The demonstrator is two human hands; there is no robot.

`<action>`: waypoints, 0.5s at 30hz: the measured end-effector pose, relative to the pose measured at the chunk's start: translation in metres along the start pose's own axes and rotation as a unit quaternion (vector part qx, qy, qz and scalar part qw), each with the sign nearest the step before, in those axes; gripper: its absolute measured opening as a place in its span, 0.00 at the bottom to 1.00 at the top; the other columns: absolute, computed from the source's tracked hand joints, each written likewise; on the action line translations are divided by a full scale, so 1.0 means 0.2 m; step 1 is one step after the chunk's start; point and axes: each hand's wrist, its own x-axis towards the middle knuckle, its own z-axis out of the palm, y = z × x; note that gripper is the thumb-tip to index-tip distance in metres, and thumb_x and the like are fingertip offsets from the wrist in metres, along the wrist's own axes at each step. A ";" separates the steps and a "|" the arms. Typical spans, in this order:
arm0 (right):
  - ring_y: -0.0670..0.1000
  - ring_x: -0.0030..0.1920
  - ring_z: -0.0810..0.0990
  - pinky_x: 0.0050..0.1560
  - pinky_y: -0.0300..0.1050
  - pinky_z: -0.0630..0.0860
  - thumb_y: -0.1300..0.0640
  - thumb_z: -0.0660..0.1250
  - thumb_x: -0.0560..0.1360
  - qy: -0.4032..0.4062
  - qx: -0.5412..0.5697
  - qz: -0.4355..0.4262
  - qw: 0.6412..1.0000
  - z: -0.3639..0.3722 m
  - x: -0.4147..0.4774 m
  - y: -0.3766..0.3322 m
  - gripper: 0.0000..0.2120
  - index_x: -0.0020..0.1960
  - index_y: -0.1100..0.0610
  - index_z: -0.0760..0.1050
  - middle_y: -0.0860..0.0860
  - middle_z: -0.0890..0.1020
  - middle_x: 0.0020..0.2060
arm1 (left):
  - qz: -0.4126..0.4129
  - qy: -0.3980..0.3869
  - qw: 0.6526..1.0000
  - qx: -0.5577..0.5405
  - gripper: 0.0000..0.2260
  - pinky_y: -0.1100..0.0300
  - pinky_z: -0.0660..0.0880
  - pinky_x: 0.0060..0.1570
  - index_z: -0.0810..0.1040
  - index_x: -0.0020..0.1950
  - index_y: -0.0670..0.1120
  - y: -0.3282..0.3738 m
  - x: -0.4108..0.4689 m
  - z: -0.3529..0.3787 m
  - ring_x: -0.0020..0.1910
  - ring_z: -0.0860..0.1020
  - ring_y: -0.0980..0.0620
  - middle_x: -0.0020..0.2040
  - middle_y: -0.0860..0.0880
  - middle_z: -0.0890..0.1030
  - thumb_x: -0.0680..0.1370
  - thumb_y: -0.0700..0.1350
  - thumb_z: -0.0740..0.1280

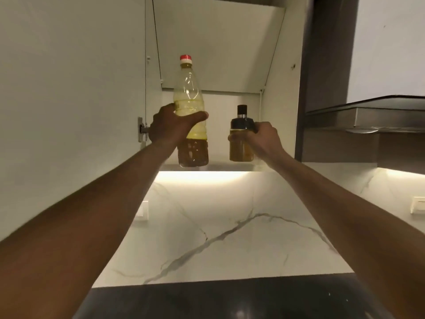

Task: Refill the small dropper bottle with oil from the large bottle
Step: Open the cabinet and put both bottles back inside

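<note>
Two bottles: left hand (169, 125) grips the large oil bottle (190, 111), right hand (264, 138) the small dropper bottle (241, 139). Fingers partly hidden behind both.

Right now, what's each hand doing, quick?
Left hand: closed around the large bottle, red cap on.
Right hand: closed around the small dropper bottle.

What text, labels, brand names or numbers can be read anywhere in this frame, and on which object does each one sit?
None can be read.
Large bottle in the left hand: clear plastic, red cap, no label or print visible.
Small dropper bottle in the right hand: dark cap, no legible marking.
Cabinet, marble backsplash and range hood: no writing visible.
Wall socket: too small to show any marking.
</note>
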 end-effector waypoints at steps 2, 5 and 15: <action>0.48 0.44 0.83 0.46 0.44 0.80 0.47 0.79 0.68 0.002 0.007 0.015 1.000 0.00 0.09 0.01 0.12 0.43 0.47 0.78 0.47 0.84 0.43 | -0.001 0.003 1.000 -0.002 0.40 0.47 0.81 0.57 0.79 0.59 0.56 0.00 0.09 0.04 0.52 0.83 0.49 0.54 0.53 0.83 0.53 0.77 0.71; 0.50 0.44 0.84 0.44 0.44 0.81 0.47 0.79 0.67 0.004 0.014 0.027 1.000 0.03 0.20 0.07 0.16 0.49 0.54 0.82 0.50 0.85 0.43 | 0.004 0.001 1.000 0.017 0.44 0.47 0.81 0.57 0.78 0.63 0.54 -0.02 0.21 0.10 0.52 0.82 0.49 0.55 0.53 0.83 0.54 0.78 0.70; 0.52 0.44 0.83 0.41 0.51 0.85 0.47 0.80 0.65 -0.028 0.013 0.089 0.996 0.19 0.51 0.34 0.28 0.60 0.57 0.78 0.53 0.84 0.49 | -0.023 0.001 0.998 0.056 0.39 0.50 0.78 0.56 0.75 0.68 0.51 -0.22 0.48 0.40 0.54 0.79 0.49 0.60 0.50 0.81 0.65 0.70 0.77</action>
